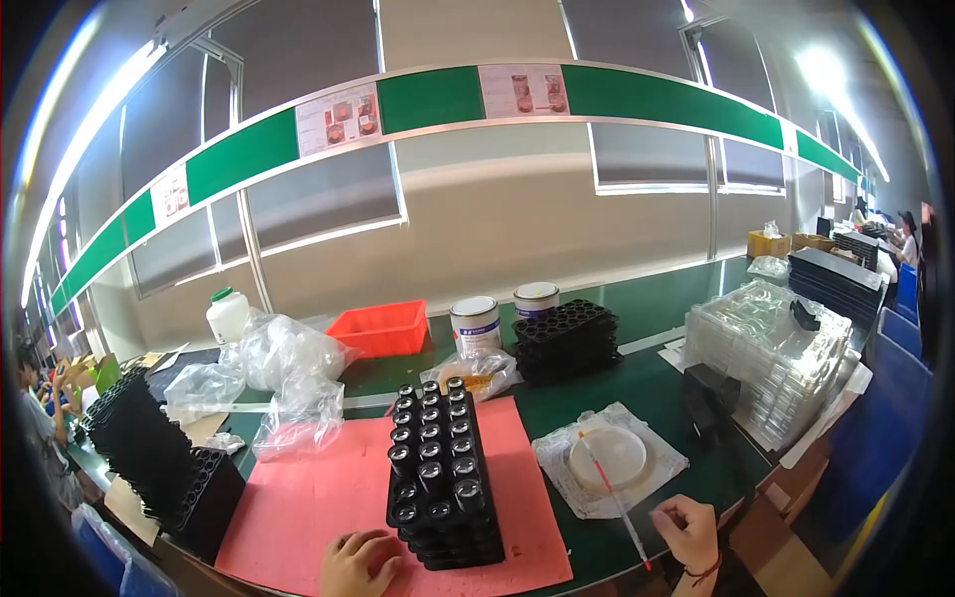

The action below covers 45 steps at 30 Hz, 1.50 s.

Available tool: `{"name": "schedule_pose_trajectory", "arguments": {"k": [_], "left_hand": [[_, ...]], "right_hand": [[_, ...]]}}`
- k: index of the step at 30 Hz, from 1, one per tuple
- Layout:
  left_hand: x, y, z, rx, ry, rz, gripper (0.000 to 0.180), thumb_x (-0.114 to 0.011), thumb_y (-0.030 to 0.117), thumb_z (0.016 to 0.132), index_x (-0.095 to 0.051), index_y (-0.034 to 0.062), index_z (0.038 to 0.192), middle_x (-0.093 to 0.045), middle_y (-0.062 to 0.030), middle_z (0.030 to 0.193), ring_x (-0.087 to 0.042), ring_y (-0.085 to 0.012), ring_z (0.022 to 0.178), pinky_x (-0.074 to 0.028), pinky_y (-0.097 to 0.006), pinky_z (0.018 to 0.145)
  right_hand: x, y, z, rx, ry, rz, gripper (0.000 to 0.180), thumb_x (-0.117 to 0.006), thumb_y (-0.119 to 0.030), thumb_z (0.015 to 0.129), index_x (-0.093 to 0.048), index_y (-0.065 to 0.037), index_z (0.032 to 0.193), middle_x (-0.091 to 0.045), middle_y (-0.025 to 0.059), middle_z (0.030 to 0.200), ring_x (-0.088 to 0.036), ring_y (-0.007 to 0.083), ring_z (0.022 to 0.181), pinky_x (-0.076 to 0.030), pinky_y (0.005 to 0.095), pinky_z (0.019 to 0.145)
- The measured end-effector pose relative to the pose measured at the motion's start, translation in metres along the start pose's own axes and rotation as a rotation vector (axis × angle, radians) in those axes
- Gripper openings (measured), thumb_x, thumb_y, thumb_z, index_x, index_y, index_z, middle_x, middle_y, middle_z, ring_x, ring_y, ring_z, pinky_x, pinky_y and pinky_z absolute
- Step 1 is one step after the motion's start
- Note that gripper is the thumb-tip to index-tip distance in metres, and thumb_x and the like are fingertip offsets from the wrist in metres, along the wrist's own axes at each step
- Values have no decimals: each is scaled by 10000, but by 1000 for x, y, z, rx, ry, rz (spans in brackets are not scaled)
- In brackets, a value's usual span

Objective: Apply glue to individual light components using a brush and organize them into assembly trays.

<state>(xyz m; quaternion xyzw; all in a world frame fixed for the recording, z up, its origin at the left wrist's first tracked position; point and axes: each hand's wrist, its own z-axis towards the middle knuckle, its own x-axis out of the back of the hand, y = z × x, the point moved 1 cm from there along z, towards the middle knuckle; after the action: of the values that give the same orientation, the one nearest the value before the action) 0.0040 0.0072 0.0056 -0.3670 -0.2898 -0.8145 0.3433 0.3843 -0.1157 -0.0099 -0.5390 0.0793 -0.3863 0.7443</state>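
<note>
In front of me a stack of black trays (pixel 453 542) stands on a red mat (pixel 298 507). Its top tray holds several black cylindrical parts with glassy, lens-like tops (pixel 430 450). My left hand (pixel 358 565) rests on the mat at the stack's near left corner, fingers loosely spread, holding nothing. To the right, a round whitish dish (pixel 609 458) sits on a stained white sheet. A thin stick with red and clear parts (pixel 619 502) leans across the dish and past the sheet's near edge. Just right of its lower end is my right hand (pixel 689 532), fingers loosely bent and apart from the stick.
Behind stand a red bin (pixel 378 328), two cans (pixel 476 326), more black trays (pixel 565 343) and plastic bags (pixel 288 358). Clear plastic trays (pixel 771 348) pile up at right beside a black object (pixel 708 398). Black trays (pixel 139 438) stack at left. People work farther off.
</note>
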Motion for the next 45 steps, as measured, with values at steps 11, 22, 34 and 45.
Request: {"name": "schedule_pose_trajectory", "arguments": {"k": [11,22,34,45], "left_hand": [[9,17,1,31,35,-151,198,-619,156,766,-623,47,932,-612,-126,981,-553,-333,876,-445,-398,780],[26,-23,-4,172,351,-163,199,-664,82,703,-637,91,900,-614,-92,850,-598,-275,730,-484,-339,594],[135,-178,15,470,293,663,478,-624,334,737,-558,5,1077,-551,-165,1108,-512,-340,1022,-419,-387,891],[163,-251,11,864,-223,207,963,-682,535,647,-363,-154,1241,-428,-297,1257,-429,-331,1190,-316,-317,1002]], "right_hand": [[7,-5,4,-1,-86,-28,98,-641,-62,726,-595,23,711,-510,-5,511,-404,13,473,-284,186,436],[6,6,-3,13,-97,-206,145,-569,-123,862,-559,13,811,-493,0,675,-400,73,600,-344,229,536],[13,33,10,4,-102,-151,168,-552,-115,840,-491,-17,719,-403,-41,601,-339,19,562,-247,190,487],[4,12,9,-46,-173,31,143,-555,-80,858,-508,1,750,-399,-63,598,-299,-10,531,-177,183,466]]}}
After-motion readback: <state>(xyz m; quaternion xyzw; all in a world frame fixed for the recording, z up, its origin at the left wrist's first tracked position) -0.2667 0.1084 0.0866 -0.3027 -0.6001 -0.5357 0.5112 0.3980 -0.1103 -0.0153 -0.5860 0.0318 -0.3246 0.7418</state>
